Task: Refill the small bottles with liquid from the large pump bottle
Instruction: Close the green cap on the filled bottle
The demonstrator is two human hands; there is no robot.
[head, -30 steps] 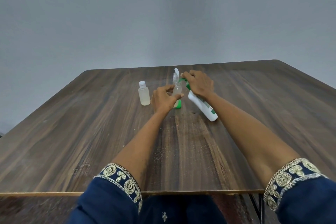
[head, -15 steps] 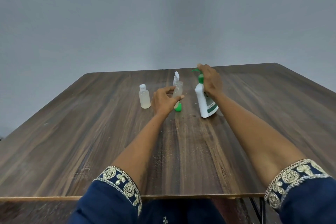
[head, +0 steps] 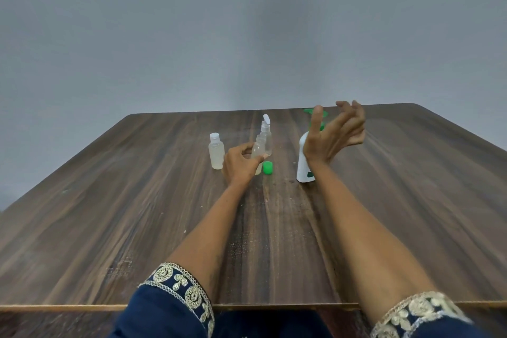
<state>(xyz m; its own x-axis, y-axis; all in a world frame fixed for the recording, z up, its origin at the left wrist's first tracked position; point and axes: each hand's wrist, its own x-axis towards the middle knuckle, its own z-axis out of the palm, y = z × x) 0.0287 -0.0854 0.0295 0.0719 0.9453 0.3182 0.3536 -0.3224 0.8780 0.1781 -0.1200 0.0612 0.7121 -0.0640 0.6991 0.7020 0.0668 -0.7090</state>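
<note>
Clear small bottle (head: 257, 151) gripped by left hand (head: 239, 163); right hand (head: 333, 136) loose, empty.

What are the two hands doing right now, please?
Left hand: holds the small uncapped bottle on the table.
Right hand: open, fingers loosely spread, holding nothing, raised in front of the pump bottle.
</note>
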